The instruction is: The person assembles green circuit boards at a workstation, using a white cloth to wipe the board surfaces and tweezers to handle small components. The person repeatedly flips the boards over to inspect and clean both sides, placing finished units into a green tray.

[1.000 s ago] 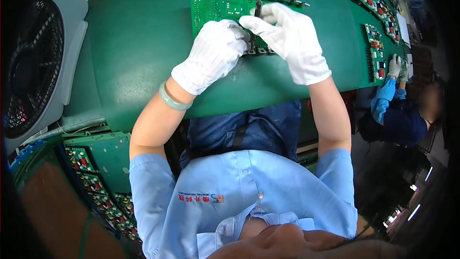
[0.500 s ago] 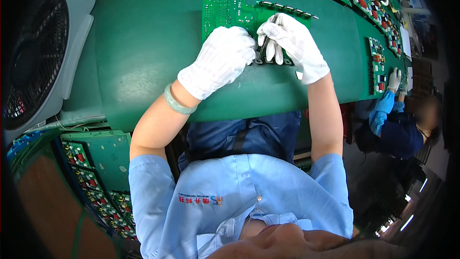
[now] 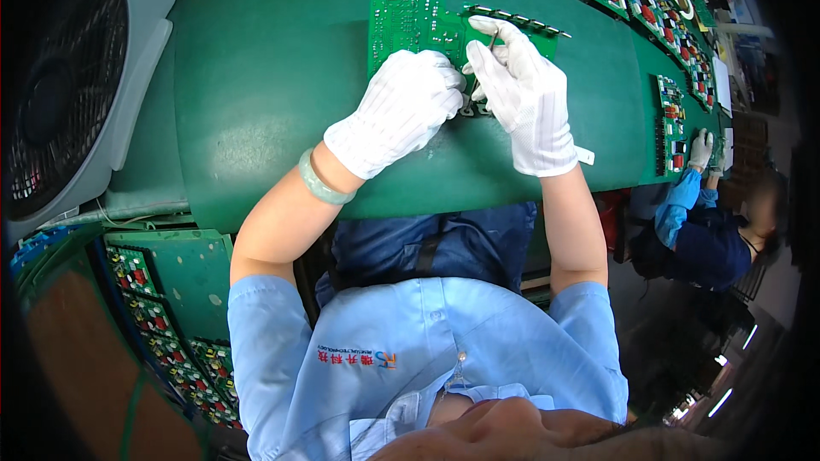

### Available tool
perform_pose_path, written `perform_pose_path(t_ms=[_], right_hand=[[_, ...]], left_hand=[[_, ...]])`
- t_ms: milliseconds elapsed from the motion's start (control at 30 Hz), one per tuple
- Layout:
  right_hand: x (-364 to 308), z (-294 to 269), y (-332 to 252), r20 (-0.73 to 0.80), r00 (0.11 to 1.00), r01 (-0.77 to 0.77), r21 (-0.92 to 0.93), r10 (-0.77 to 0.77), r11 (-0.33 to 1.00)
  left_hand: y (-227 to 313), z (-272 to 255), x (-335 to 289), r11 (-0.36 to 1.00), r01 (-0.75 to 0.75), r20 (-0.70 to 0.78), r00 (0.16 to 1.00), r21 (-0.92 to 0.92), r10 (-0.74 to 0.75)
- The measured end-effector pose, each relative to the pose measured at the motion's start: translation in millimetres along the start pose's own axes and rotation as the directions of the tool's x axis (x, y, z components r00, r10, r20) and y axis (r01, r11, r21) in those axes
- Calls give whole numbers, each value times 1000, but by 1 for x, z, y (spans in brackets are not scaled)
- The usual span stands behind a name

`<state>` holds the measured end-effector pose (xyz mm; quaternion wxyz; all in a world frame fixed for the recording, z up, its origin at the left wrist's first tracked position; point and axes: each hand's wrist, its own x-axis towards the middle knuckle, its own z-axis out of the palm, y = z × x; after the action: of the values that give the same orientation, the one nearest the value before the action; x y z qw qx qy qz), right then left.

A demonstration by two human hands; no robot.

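"Circuit board [image 3: 410, 21], green and solder-dotted: where does it lie?"

"On the green work mat [image 3: 265, 111], ahead of the person; its far left corner is uncovered, and a row of dark components [image 3: 518, 20] lines the far edge at right."

"How do the hands stand?"

"The right gloved hand [image 3: 528, 90] pinches a slim dark hand tool [image 3: 494, 37] between thumb and fingers, over the board's near part. The left gloved hand [image 3: 414, 96] curls over the near left part; its fingertips are hidden, so whether they pinch anything cannot be told."

"And its handling?"

"Presumably light, stiff and fragile: the far row and the small ringed parts [image 3: 476, 109] at the near edge could bend under pressure. Glove cloth may slide on the smooth face. The bare left edge seems the safest hold."
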<state>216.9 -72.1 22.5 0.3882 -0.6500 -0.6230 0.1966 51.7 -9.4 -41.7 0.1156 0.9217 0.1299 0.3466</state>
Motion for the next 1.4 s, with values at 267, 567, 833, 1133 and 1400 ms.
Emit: perform_pose_path(t_ms=[267,567,833,1133,1400], right_hand=[[7,-12,4,260,956,-216,303,138,928],[16,-10,47,379,920,-207,689,-101,694],[12,-12,26,298,954,-225,629,37,744],[12,5,18,130,991,-97,629,19,772],[36,-17,-6,-209,974,198,600,-87,775]], left_hand=[[3,2,-5,1000,19,-52,998,21,-18],[3,6,-1,1000,-24,-143,989,1,24],[0,3,-5,1000,18,51,999,-6,-18],[0,-1,4,1000,2,5,1000,4,-2],[2,0,5,997,-76,-100,992,25,78]])
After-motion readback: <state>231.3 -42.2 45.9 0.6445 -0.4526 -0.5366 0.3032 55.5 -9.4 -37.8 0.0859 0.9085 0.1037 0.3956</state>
